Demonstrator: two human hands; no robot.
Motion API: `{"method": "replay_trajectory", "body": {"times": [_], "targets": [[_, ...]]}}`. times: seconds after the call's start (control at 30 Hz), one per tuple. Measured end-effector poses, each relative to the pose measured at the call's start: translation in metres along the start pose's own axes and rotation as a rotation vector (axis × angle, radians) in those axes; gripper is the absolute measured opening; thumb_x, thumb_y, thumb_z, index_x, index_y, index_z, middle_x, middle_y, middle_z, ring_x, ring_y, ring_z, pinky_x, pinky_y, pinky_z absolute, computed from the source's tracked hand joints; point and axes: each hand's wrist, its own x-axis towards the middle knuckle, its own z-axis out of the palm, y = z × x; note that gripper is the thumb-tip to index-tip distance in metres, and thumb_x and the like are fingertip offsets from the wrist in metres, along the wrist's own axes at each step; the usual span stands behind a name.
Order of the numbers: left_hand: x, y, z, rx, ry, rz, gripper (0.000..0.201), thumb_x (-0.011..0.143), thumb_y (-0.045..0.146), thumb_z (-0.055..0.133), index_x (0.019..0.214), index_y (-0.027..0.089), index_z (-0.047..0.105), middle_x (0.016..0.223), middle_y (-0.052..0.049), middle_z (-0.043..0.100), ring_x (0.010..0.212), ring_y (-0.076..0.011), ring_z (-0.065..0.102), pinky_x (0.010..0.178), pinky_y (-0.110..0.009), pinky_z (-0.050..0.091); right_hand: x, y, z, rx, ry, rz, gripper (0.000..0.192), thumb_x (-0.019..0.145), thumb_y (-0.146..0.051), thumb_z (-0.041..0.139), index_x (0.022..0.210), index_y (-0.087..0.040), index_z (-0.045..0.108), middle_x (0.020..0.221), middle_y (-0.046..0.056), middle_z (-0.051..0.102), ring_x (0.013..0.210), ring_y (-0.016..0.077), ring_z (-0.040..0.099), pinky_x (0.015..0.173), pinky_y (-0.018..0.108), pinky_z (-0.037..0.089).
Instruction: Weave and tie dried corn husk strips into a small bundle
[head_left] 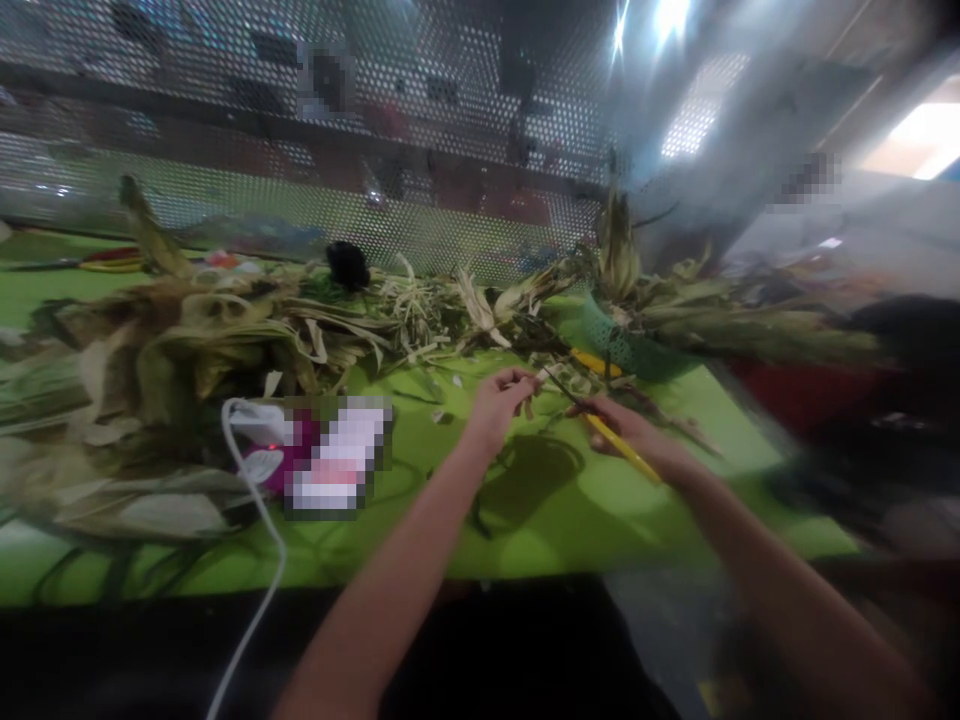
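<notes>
Over the green tabletop (450, 530), my left hand (501, 400) is closed in a pinch on a small pale strip (529, 407), apparently a piece of husk. To its right, my right hand (622, 430) grips a yellow-handled tool (626, 452). The tool's thin dark tip points up and left, close to my left fingertips. Blur hides its exact kind and whether the tip touches the strip. Cut scraps of husk (577, 380) lie just beyond both hands, beside another yellow object (596, 361).
Dried corn husks (225, 350) are heaped on the left. A phone (341, 455) and a white charging cable (274, 570) lie nearer me. Behind, a green basket (622, 345) holds more husks. A perforated metal screen (420, 130) rises along the back.
</notes>
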Motion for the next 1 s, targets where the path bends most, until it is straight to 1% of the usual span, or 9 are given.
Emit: {"method": "replay_trajectory", "body": {"times": [0.17,0.3,0.4,0.5,0.63,0.77,0.9,1.0], "targets": [[0.0,-0.001,0.001,0.007,-0.008,-0.006,0.022,0.064,0.034,0.073,0.072,0.015,0.066,0.054,0.004,0.051,0.046,-0.0046,0.036,0.046,-0.021,0.024,0.005,0.004,0.002,-0.008,0.028,-0.037,0.051,0.082,-0.053,0.059,0.122,-0.022,0.063,0.114,0.009,0.064,0.103,0.0278,0.059,0.088,0.037,0.047],[0.0,0.0,0.001,-0.02,-0.007,-0.011,0.023,0.063,0.033,0.075,0.072,0.015,0.065,0.055,0.004,0.051,0.046,-0.0041,0.035,0.046,-0.021,0.024,0.006,0.007,0.005,0.013,0.045,-0.025,0.047,0.082,-0.051,0.059,0.119,-0.023,0.065,0.11,0.008,0.065,0.096,0.0252,0.06,0.082,0.035,0.049],[0.0,-0.001,0.001,-0.018,-0.012,-0.006,0.023,0.064,0.034,0.074,0.073,0.015,0.066,0.055,0.004,0.052,0.046,-0.0043,0.035,0.047,-0.021,0.024,0.005,0.006,0.004,0.008,0.048,-0.022,0.047,0.082,-0.052,0.059,0.119,-0.023,0.065,0.106,0.007,0.066,0.091,0.0244,0.06,0.08,0.035,0.05],[0.001,-0.002,0.0,-0.008,-0.014,-0.015,0.024,0.063,0.035,0.074,0.073,0.015,0.065,0.055,0.004,0.052,0.046,-0.0046,0.035,0.046,-0.021,0.024,0.003,0.0,0.001,-0.014,0.038,-0.032,0.05,0.082,-0.052,0.059,0.122,-0.024,0.063,0.106,0.007,0.067,0.097,0.0267,0.06,0.084,0.037,0.049],[0.002,-0.004,0.0,0.007,-0.014,-0.01,0.024,0.064,0.036,0.073,0.073,0.015,0.065,0.053,0.005,0.049,0.045,-0.0046,0.035,0.046,-0.021,0.023,-0.001,-0.006,-0.001,-0.038,0.02,-0.02,0.053,0.083,-0.054,0.057,0.127,-0.025,0.06,0.117,0.008,0.065,0.106,0.0289,0.059,0.09,0.039,0.048],[0.0,-0.002,0.001,0.017,-0.027,-0.001,0.022,0.065,0.035,0.071,0.073,0.015,0.066,0.051,0.005,0.046,0.045,-0.0049,0.034,0.046,-0.021,0.023,-0.002,-0.007,0.0,-0.032,0.0,-0.015,0.057,0.083,-0.056,0.055,0.13,-0.023,0.057,0.12,0.009,0.064,0.107,0.0289,0.059,0.09,0.038,0.048],[-0.001,0.0,0.001,0.008,-0.026,-0.013,0.022,0.064,0.034,0.072,0.075,0.015,0.067,0.055,0.004,0.051,0.045,-0.0049,0.036,0.046,-0.021,0.026,-0.001,-0.006,0.0,-0.035,0.011,-0.013,0.057,0.085,-0.054,0.055,0.132,-0.023,0.056,0.118,0.009,0.064,0.106,0.0288,0.058,0.089,0.038,0.048],[0.0,-0.001,0.001,0.003,-0.029,-0.01,0.024,0.064,0.035,0.073,0.075,0.015,0.067,0.054,0.004,0.05,0.045,-0.0046,0.035,0.046,-0.021,0.025,0.0,-0.006,0.001,-0.021,0.015,-0.027,0.057,0.084,-0.055,0.056,0.131,-0.023,0.056,0.118,0.009,0.064,0.107,0.0289,0.058,0.091,0.038,0.047]]}}
